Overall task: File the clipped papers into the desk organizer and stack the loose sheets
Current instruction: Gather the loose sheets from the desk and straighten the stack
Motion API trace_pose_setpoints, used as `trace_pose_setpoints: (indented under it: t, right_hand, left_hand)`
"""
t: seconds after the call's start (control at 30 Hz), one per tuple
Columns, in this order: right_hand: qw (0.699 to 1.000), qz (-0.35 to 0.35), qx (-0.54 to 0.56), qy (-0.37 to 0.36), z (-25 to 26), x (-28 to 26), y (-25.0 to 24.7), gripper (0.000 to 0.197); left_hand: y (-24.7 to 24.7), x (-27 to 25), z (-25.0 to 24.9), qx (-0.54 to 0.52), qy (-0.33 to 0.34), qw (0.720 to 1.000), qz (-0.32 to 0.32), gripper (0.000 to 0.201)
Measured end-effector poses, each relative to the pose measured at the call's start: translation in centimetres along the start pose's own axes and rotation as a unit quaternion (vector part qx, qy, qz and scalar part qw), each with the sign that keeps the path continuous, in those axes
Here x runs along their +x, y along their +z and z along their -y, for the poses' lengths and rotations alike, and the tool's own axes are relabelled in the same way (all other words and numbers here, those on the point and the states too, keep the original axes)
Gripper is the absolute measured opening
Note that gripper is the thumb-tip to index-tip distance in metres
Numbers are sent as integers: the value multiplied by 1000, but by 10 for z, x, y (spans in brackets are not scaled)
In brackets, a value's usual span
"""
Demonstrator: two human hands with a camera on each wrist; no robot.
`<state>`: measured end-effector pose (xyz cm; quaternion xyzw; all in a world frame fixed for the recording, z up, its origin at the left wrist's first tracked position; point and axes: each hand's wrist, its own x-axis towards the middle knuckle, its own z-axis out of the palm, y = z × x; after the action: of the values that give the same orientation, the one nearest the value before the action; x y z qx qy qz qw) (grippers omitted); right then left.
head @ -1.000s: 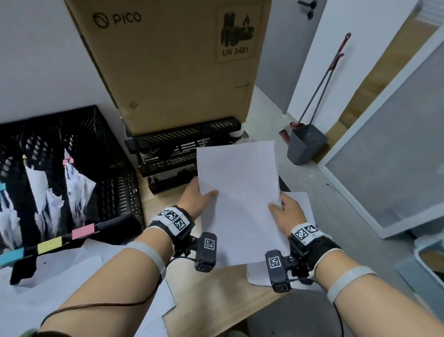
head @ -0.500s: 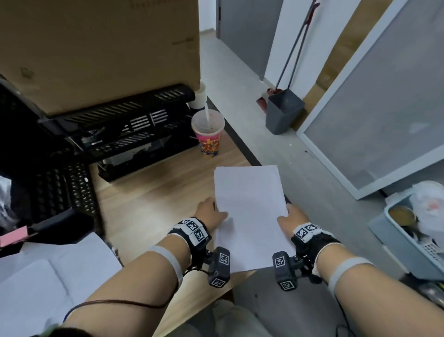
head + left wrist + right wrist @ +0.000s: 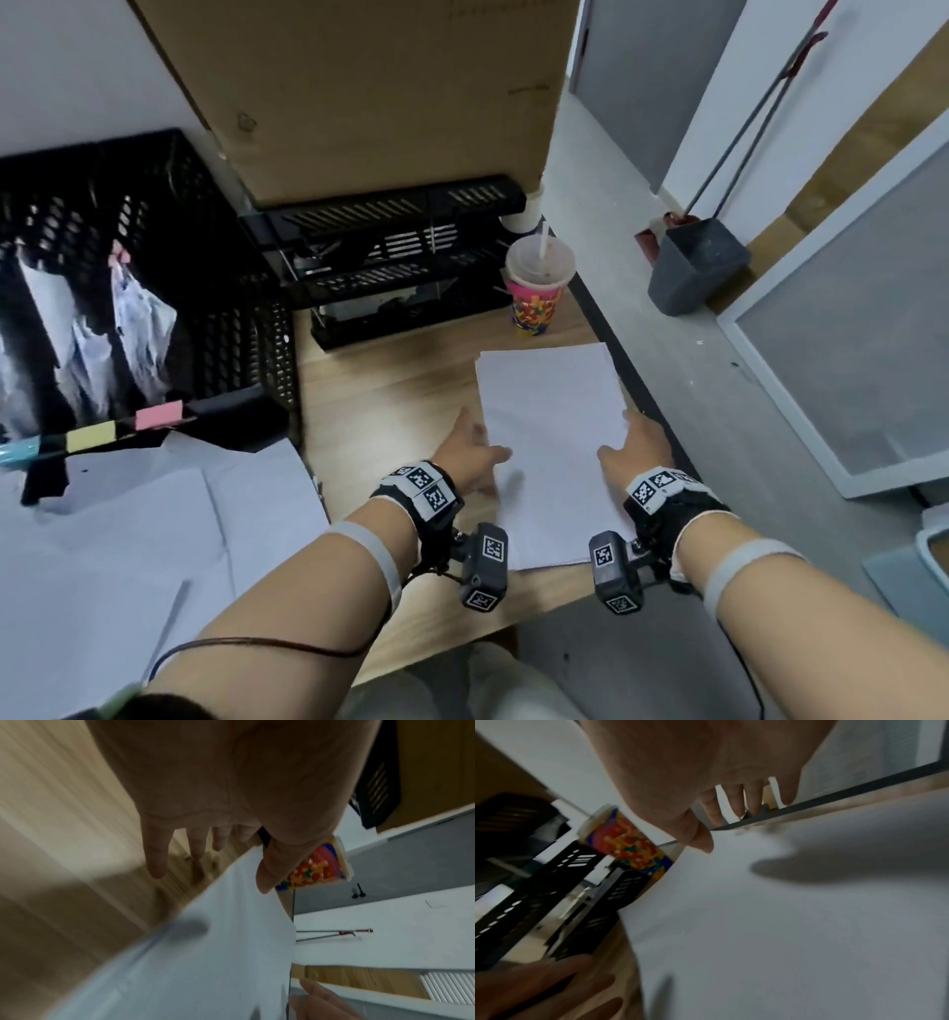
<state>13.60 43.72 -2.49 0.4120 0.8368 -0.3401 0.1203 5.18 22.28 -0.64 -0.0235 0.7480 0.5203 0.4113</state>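
Observation:
A squared stack of white loose sheets lies flat on the wooden desk near its right edge. My left hand sits at the stack's left edge, its fingers straight over the wood and the thumb above the paper. My right hand is at the right edge with spread straight fingers beyond the stack. Neither hand grips it. A black mesh desk organizer at the left holds clipped papers. More loose sheets lie at the front left.
A colourful cup with a straw stands just behind the stack. Black letter trays sit under a large cardboard box. The desk's right edge drops to the grey floor, where a dustpan stands.
The stack was held up in both hands; it now lies flat on the desk and both hands have loosened at its sides. The head view has swung back left.

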Motion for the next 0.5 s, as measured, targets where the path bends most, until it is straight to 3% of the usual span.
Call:
trace_pose_setpoints:
  t: [0.1,0.23,0.33,0.5]
  right_hand:
    - [998,-4,14,-63,41,-20,19,57]
    - [975,142,23,-167,101,-55,74,42]
    - [948,235,31,-212,137,-90,123,24]
    - [904,385,28,-185,174,-146,192,14]
  left_hand:
    - [-38,-20,8,-22,-29,998,-46,68]
    - [-102,-61,35,-78,-35,990,-109,37]
    - [-149,-100,68,-101,-45,977,-181,27]
    - [-230,-161,142,-71,-79,937,-332,24]
